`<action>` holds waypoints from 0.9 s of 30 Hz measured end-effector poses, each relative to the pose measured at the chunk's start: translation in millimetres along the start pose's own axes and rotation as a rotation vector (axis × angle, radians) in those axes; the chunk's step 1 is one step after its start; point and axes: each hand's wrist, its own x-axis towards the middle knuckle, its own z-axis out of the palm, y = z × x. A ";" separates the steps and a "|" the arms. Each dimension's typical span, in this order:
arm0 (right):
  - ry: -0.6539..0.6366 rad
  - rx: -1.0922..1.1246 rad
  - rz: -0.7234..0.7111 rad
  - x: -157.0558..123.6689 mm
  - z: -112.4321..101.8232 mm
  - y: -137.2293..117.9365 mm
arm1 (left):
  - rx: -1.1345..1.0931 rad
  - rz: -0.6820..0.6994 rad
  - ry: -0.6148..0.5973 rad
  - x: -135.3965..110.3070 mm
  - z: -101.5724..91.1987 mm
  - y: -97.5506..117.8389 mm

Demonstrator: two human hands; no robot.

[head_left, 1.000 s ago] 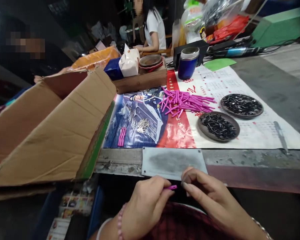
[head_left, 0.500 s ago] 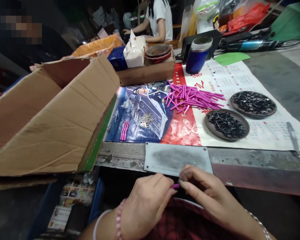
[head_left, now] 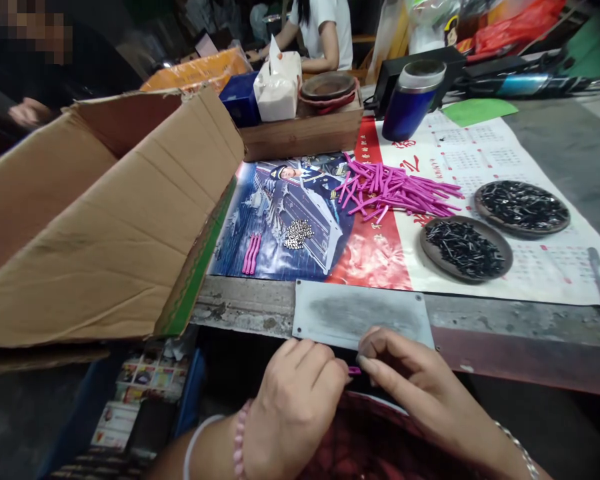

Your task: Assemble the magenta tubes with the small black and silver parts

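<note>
Between my two hands, just in front of the table edge, a short length of thin magenta stick [head_left: 354, 371] shows. Its other end is hidden inside my closed left hand [head_left: 300, 393]. The thumb and forefinger of my right hand [head_left: 417, 383] are pinched at the stick's right end; whether they also hold something small I cannot tell. Beyond, a loose heap of magenta sticks [head_left: 400, 190] lies on a printed poster [head_left: 380, 263]. A few more magenta sticks [head_left: 251, 254] lie side by side near a little pile of small silvery beads [head_left: 299, 235].
Two round dishes, a nearer dish [head_left: 505, 263] and a farther dish [head_left: 563, 223], hold small dark pins. An open cardboard box [head_left: 130, 233] stands left. Behind are a wooden box [head_left: 300, 137], a blue tumbler [head_left: 411, 107] and a person [head_left: 330, 40]. A metal plate [head_left: 363, 313] edges the table.
The camera view has shifted slightly, so the table things sit a little differently. My left hand has turned a little over the stick, and less of the stick shows.
</note>
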 end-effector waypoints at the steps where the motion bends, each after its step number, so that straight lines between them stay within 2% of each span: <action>1: -0.003 -0.005 0.000 0.7 0.8 -0.5 | 0.012 0.006 0.008 0.1 -0.4 -0.1; 12: -0.030 -0.200 -0.118 0.2 9.4 3.5 | 0.107 0.108 0.031 -2.3 -4.4 -5.3; 16: -0.105 -0.239 -0.174 -0.9 8.5 3.2 | 0.081 0.126 0.023 -5.4 -4.3 -7.9; 23: -0.121 -0.147 -0.033 -2.2 0.6 0.8 | 0.087 0.170 0.070 -7.2 -8.2 -10.8; 27: -0.110 -0.091 0.029 -1.4 3.5 0.3 | 0.107 0.175 0.093 -5.1 -10.0 -11.3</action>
